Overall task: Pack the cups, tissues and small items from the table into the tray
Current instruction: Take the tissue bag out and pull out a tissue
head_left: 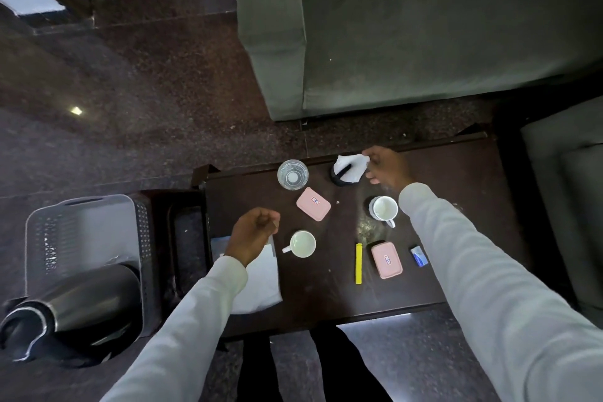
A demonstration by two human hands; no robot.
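Note:
On the dark table (pixel 456 179) my right hand (pixel 386 170) pinches a white tissue (pixel 352 166) that sticks out of a black holder (pixel 339 178) at the far edge. My left hand (pixel 253 233) hovers curled over a flat white tissue (pixel 261 281) at the table's left end; whether it holds anything I cannot tell. A glass (pixel 292 174), two white mugs (pixel 302 244) (pixel 384 209), two pink cases (pixel 313 204) (pixel 386 259), a yellow stick (pixel 359 263) and a small blue packet (pixel 419 256) lie between. The grey perforated tray (pixel 85 232) sits to the left.
A black and steel kettle (pixel 71 307) rests in the tray's near end. A dark stool or side stand (pixel 186 238) is between tray and table. A green sofa (pixel 424 26) stands beyond the table, another seat (pixel 564 206) at the right.

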